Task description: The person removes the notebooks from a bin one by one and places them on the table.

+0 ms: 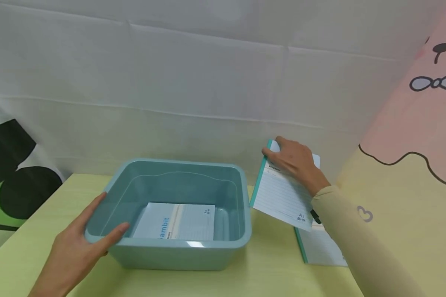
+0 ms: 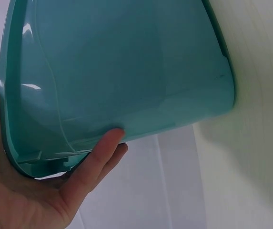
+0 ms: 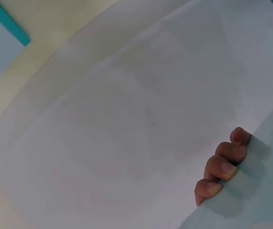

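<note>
Your right hand (image 1: pixel 295 159) has its fingers clamped on a teal-spined A5 notebook (image 1: pixel 280 198), tilted up right of the plastic tub (image 1: pixel 178 255); a second notebook (image 1: pixel 319 247) lies on the bench (image 1: pixel 267 272). Your left hand (image 1: pixel 76 243) spreads its fingers apart against the tub's corner; a third notebook (image 1: pixel 195 225) rests inside.

Creased white cloth (image 1: pixel 208 82) behind a pale tabletop (image 1: pixel 275 264) — pink-and-yellow cartoon print (image 1: pixel 412 132) rightward.

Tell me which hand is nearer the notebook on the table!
Right hand: near the table notebook, holding another notebook. Left hand: farther away, across the bin, holding it.
</note>
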Demonstrator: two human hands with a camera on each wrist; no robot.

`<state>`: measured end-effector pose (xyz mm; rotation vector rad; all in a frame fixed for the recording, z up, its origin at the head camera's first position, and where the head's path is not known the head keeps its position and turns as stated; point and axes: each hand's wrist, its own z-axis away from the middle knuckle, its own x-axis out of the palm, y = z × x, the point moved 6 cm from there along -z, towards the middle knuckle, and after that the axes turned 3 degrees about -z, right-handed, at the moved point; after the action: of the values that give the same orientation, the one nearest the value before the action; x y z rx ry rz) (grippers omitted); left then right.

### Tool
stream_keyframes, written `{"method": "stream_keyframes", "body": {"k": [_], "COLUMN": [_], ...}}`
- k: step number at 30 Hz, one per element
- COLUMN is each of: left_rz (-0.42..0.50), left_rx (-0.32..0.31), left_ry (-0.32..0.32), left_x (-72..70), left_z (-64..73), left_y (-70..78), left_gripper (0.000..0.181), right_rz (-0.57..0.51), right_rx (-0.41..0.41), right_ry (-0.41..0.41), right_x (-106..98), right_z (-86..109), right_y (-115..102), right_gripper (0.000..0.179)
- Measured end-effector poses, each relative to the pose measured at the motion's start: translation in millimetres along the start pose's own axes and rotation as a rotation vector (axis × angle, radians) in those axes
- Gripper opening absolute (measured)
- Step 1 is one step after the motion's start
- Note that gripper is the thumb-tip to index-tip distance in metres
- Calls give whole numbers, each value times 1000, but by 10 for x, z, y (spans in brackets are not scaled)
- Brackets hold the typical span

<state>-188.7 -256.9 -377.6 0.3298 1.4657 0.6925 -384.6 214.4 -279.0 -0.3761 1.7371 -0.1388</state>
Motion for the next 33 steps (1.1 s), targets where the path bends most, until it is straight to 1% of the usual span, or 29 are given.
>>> {"method": "stream_keyframes", "body": {"k": [2, 4, 7, 10, 15, 18, 22, 25, 29, 33], "left_rz": [5, 2, -10, -17, -10, -9, -11, -13, -13, -16], "left_rx": [6, 27, 40, 26, 0, 1, 3, 9, 20, 11], "left_ry": [9, 22, 30, 21, 8, 8, 10, 15, 33, 25], "left_x": [-5, -13, -24, -26, -14, -5, 3, 8, 8, 15], "left_z": [14, 22, 17, 9, 17, 17, 4, 2, 13, 5], "left_y": [0, 12, 31, 29, 11, 17, 22, 17, 1, -11], "left_gripper": [107, 106, 106, 107, 108, 108, 108, 108, 106, 107], "right_rz": [31, 54, 68, 35, -10, -3, 1, -13, -18, -25], "right_rx": [-11, -22, -55, -86, -129, -151, -161, -166, -206, -228], "right_ry": [-11, -27, -57, -89, -135, -151, -178, -199, -193, -175], "right_x": [39, 110, 278, 495, 845, 1033, 1251, 1370, 1449, 1492], "right_z": [24, 48, 83, 116, 192, 244, 277, 284, 284, 284], "right_y": [47, 98, 147, 147, 77, 50, 38, 38, 11, -4], "right_gripper": [55, 65, 76, 71, 66, 67, 55, 46, 47, 48]}}
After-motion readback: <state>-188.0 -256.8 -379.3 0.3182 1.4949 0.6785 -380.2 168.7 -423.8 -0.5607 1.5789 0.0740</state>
